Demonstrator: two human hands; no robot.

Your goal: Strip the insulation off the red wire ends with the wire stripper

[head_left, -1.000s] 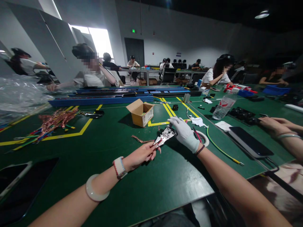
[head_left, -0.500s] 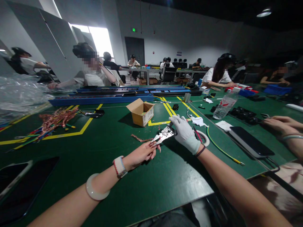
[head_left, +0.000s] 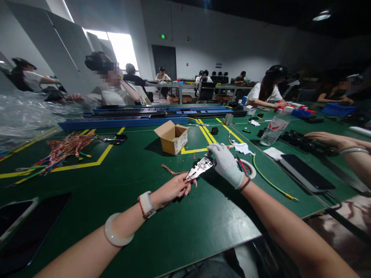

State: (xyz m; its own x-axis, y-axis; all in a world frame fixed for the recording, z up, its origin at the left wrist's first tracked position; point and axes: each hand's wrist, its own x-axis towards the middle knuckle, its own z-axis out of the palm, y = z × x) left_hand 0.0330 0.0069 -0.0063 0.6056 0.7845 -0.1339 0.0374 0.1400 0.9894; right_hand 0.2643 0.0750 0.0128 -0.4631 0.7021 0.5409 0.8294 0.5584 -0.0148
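Note:
My right hand [head_left: 227, 164], in a pale glove, is closed around the dark handles of a wire stripper [head_left: 200, 168]. The tool's silver jaws point down and left to the fingertips of my bare left hand [head_left: 175, 188]. Those fingers are pinched at the jaw tips, where a strand of braided copper wire [head_left: 173, 171] runs in from the left. Its end at the fingers is hidden. Just beyond stands an open cardboard box [head_left: 174, 141] with small light-coloured pieces inside.
Copper strands and cables [head_left: 71, 148] lie heaped at left. A tape roll [head_left: 249, 170], a green-yellow wire [head_left: 271, 181], a power bank [head_left: 304, 172] and a tilted water bottle [head_left: 275, 129] are at right. Blue rails [head_left: 124, 121] span the back. A co-worker's hand [head_left: 327, 139] reaches in at right.
My hands and the wire stripper stay almost in place. At right, the co-worker's hand has shifted up and left onto the black parts. The person at far left has raised a hand slightly.

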